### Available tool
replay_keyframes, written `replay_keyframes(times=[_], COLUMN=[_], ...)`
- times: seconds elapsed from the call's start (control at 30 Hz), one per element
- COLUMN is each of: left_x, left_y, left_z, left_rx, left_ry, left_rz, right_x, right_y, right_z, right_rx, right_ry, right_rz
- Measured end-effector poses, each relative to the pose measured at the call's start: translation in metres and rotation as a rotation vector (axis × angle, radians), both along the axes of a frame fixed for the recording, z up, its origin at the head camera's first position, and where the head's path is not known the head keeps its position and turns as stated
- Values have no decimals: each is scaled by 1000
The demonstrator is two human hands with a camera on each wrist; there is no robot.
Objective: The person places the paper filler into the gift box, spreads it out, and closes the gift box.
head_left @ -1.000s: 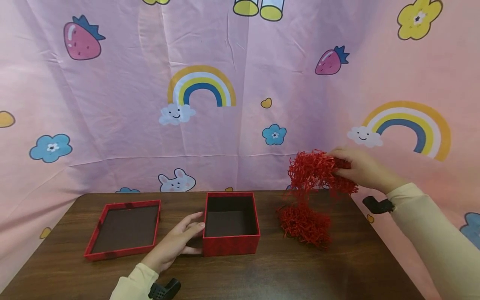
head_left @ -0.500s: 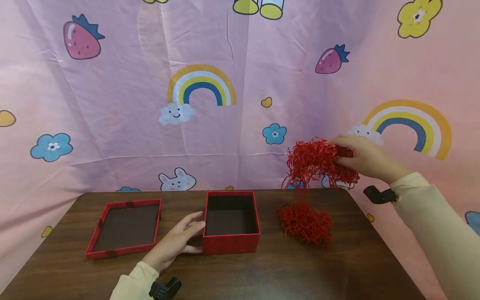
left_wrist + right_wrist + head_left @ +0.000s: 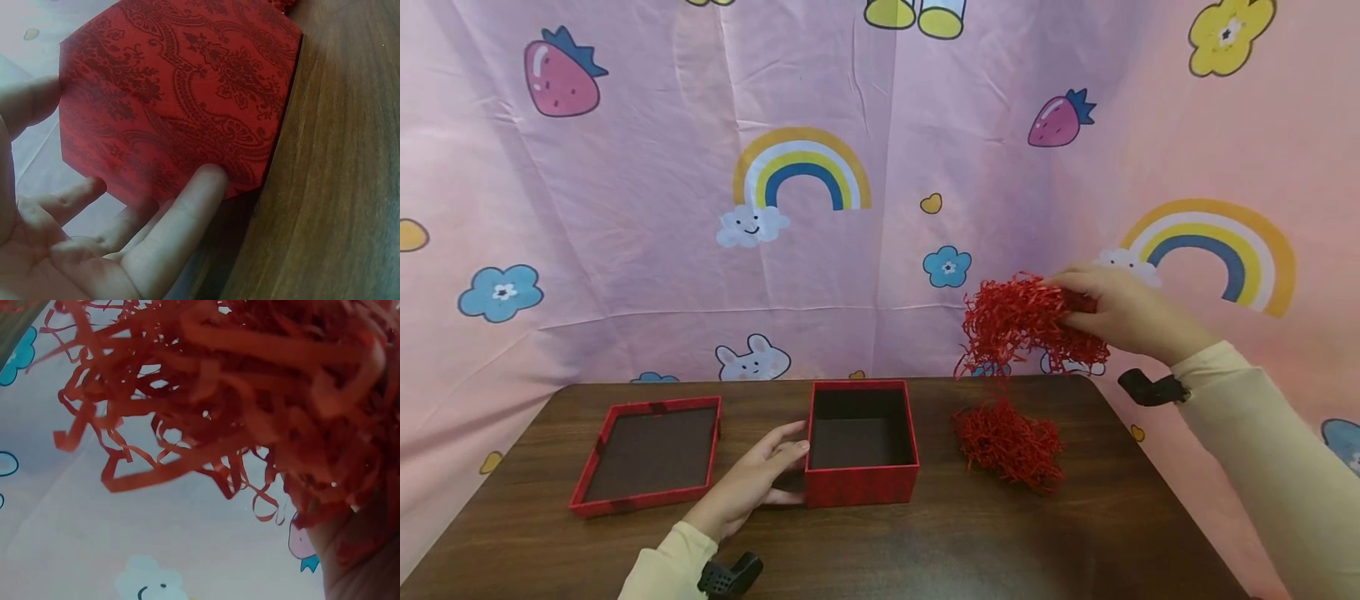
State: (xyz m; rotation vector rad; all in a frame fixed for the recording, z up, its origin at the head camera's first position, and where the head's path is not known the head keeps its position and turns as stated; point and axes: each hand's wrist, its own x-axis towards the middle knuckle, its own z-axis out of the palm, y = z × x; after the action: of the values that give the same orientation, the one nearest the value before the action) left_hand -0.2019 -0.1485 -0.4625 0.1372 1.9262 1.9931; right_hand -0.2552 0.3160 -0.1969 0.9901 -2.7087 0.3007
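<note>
So there's this fluffy bunch of red shredded paper (image 3: 1011,321) up in the air, pinched between the thumb and fingers of the right hand (image 3: 1123,312), right above a loose red pile (image 3: 1011,450) of the same stuff. Left of that pile sits a red patterned box (image 3: 862,487), its top uncovered, with the left hand (image 3: 748,483) touching its side, fingers spread. Further left lies a shallow red lid (image 3: 643,503), inside up, all on a brown wood-grain table (image 3: 970,542) before a cartoon-print cloth (image 3: 647,167).
</note>
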Motion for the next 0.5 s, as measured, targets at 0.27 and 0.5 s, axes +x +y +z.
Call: replay_keyframes(times=[0.27,0.5], left_x=[1,1], left_y=[0,-1], left_z=[-1,1], left_rx=[-19,-17], left_ry=[-14,-9], left_rz=[7,-8], right_x=[5,8], right_y=[-20,-39], right_z=[-10,-12], right_rx=[-2,-6], right_ry=[-56,-6], right_rz=[-16,66])
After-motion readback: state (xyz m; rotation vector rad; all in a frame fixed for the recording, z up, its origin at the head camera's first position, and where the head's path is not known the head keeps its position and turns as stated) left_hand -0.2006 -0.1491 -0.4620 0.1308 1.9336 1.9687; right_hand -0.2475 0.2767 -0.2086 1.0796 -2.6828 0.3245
